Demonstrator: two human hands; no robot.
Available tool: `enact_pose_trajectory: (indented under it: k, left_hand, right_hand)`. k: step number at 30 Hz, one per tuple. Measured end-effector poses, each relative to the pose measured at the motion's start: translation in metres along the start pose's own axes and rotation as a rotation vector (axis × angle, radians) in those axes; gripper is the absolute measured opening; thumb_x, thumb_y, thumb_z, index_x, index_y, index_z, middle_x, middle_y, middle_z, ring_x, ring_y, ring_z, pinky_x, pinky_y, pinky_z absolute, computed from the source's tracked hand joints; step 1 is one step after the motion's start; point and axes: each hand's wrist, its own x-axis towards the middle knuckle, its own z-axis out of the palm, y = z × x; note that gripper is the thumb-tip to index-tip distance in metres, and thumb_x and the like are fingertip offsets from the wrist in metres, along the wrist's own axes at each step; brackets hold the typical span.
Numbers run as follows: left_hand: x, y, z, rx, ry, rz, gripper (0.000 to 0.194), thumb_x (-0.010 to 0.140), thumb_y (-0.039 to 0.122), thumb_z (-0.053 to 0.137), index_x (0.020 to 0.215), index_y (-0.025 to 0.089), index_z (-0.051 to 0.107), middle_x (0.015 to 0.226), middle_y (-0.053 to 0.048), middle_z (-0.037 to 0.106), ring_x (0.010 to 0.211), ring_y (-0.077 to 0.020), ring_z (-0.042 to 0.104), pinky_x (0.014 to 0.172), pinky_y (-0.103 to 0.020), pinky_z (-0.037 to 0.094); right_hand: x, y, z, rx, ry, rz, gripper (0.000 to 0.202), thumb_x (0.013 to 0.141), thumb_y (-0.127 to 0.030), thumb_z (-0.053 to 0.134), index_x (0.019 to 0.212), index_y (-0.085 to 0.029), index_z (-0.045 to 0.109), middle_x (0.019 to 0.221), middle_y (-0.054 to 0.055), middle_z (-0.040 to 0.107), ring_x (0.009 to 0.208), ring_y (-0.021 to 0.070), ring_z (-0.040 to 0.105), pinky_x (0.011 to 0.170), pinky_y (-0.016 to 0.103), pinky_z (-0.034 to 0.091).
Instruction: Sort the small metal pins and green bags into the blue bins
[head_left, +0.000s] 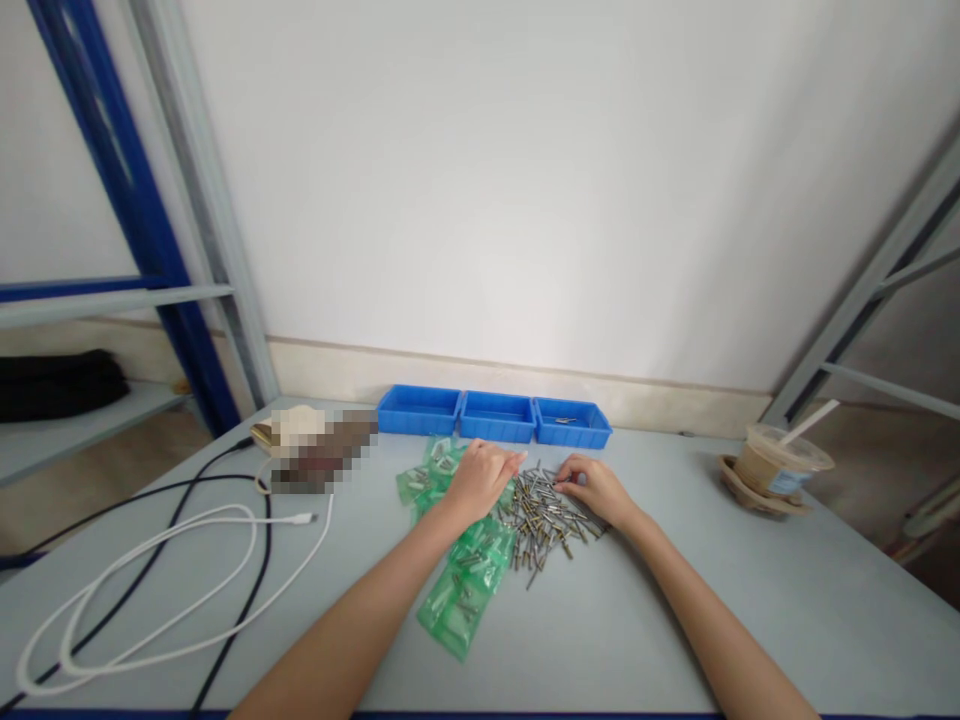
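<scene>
A heap of thin metal pins (544,515), silvery with brassy ends, is spread on the table between my hands. Over the green plastic bags (469,570), which hold small metal parts, my left hand (484,480) is closed with its fingers curled and pressed together. Whatever it may grip is hidden. My right hand (592,488) bends at the right edge of the heap, thumb and fingers drawn together in a pinch by the pins. What lies between those fingertips is too small to make out.
Behind the heap stand three blue bins (497,418); the right-hand one has a few pins inside. At right, a lidded cup (780,462) with a straw sits on a cardboard holder (759,495). White cable (251,520) and black cable (259,580) loop across the left side.
</scene>
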Motion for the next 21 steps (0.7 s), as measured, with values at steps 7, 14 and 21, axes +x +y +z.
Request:
enact_pose_trajectory:
  k: [7, 14, 21]
  left_hand:
    - [0.001, 0.007, 0.001, 0.107, -0.054, 0.064, 0.048, 0.093, 0.040, 0.028, 0.069, 0.015, 0.062, 0.068, -0.003, 0.065, 0.069, -0.0162, 0.055, 0.075, -0.032, 0.031]
    - [-0.001, 0.016, 0.008, 0.271, -0.071, 0.224, 0.032, 0.087, 0.036, 0.046, 0.114, 0.019, 0.053, 0.096, -0.006, 0.063, 0.094, -0.0201, 0.050, 0.086, -0.036, 0.028]
    - [0.000, 0.024, 0.005, 0.205, 0.005, 0.163, 0.026, 0.091, 0.029, 0.040, 0.085, 0.018, 0.063, 0.085, -0.002, 0.065, 0.086, -0.0174, 0.049, 0.086, -0.036, 0.027]
  right_hand:
    - [-0.003, -0.011, -0.008, -0.091, 0.071, -0.023, 0.016, 0.078, -0.035, 0.058, 0.076, -0.021, 0.067, 0.085, 0.002, 0.067, 0.079, 0.0168, 0.059, 0.073, 0.029, 0.041]
    - [-0.004, -0.028, -0.007, 0.159, 0.189, 0.031, 0.021, 0.077, -0.038, 0.057, 0.081, -0.020, 0.067, 0.085, 0.003, 0.069, 0.077, 0.0176, 0.060, 0.069, 0.028, 0.043]
    - [-0.008, -0.045, -0.001, 0.266, 0.181, 0.046, 0.023, 0.079, -0.040, 0.053, 0.085, -0.020, 0.064, 0.087, 0.003, 0.067, 0.074, 0.0159, 0.058, 0.070, 0.028, 0.044]
